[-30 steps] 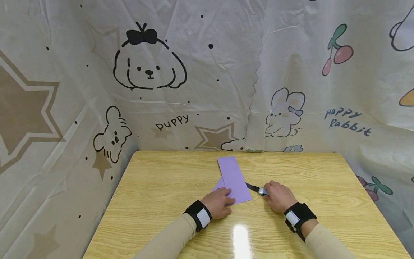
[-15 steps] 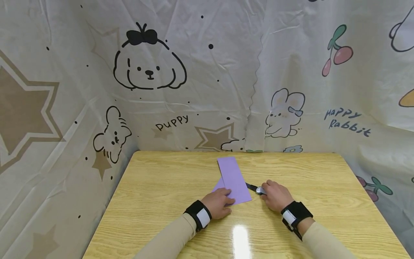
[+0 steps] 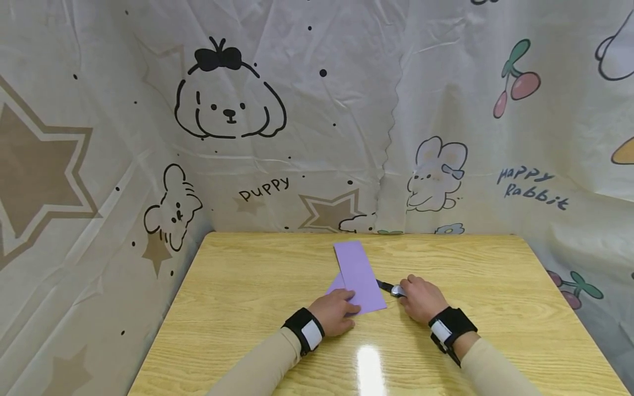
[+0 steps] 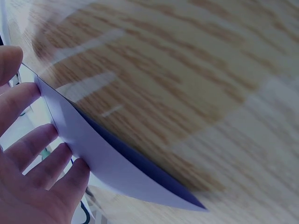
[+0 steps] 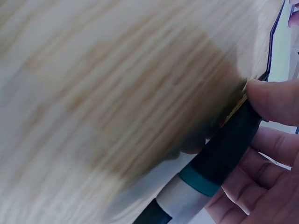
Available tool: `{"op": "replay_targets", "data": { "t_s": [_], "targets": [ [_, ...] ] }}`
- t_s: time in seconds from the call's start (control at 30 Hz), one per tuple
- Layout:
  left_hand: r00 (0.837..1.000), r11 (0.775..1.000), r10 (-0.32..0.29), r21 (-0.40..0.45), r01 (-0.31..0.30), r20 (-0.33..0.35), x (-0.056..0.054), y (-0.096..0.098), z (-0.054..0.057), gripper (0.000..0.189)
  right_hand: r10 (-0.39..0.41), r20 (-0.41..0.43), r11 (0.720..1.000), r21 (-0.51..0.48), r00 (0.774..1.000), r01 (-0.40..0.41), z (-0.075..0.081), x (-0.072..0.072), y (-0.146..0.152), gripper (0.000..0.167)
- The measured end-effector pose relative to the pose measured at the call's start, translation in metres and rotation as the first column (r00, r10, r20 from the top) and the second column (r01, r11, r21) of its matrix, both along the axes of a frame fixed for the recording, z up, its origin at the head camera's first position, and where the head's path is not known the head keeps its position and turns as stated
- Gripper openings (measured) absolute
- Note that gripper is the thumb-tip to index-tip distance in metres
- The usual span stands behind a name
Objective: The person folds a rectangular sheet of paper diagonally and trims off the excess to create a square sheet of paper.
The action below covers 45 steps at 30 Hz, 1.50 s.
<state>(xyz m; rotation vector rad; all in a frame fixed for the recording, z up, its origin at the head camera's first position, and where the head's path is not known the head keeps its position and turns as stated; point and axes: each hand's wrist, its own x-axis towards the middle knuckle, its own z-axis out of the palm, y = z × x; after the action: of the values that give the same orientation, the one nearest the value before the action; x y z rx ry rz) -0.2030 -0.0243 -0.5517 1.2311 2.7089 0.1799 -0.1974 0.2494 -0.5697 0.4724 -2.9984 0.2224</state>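
Note:
A folded purple sheet of paper (image 3: 358, 275) lies on the table, with a second flap (image 3: 335, 281) slanting out from its left side. My left hand (image 3: 333, 312) rests on the paper's lower left part, its fingertips pressing it down. In the left wrist view the paper's edge (image 4: 100, 144) curves up off the wood under those fingers. My right hand (image 3: 422, 300) grips a slim black-and-silver knife-like tool (image 3: 386, 286), whose dark front end meets the paper's right edge. In the right wrist view the tool's dark handle (image 5: 229, 144) has a teal band; its exact kind cannot be told.
The wood-grain table (image 3: 247, 269) extends on all sides of the paper. A printed cloth (image 3: 297, 154) hangs behind the table and along its sides. A bright reflection shines on the table's front.
My right hand has shifted slightly left toward the paper, with the tool in it. The left hand and the paper keep their places.

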Motion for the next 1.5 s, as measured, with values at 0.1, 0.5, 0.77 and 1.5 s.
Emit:
{"op": "replay_targets", "data": {
  "t_s": [0.1,0.5,0.77,1.5],
  "targets": [
    [1.000,1.000,0.003,-0.004,-0.003,-0.003,0.000,-0.001,0.000,0.040,-0.014,0.002,1.000,0.003,1.000,0.014,0.000,0.000,0.002,0.022],
    [1.000,1.000,0.010,0.006,-0.010,0.007,0.000,-0.002,-0.002,0.040,-0.014,-0.009,1.000,0.000,1.000,0.014,-0.001,0.003,0.006,0.023],
    [1.000,1.000,0.008,0.024,-0.008,0.011,0.000,-0.003,-0.011,0.040,-0.008,-0.001,1.000,0.008,1.000,0.008,-0.005,0.001,0.005,0.024],
    [1.000,1.000,0.016,0.003,-0.016,0.002,-0.001,0.000,-0.003,0.039,-0.019,0.007,1.000,0.004,1.000,0.019,0.000,-0.009,0.002,0.020]
  ]
}}
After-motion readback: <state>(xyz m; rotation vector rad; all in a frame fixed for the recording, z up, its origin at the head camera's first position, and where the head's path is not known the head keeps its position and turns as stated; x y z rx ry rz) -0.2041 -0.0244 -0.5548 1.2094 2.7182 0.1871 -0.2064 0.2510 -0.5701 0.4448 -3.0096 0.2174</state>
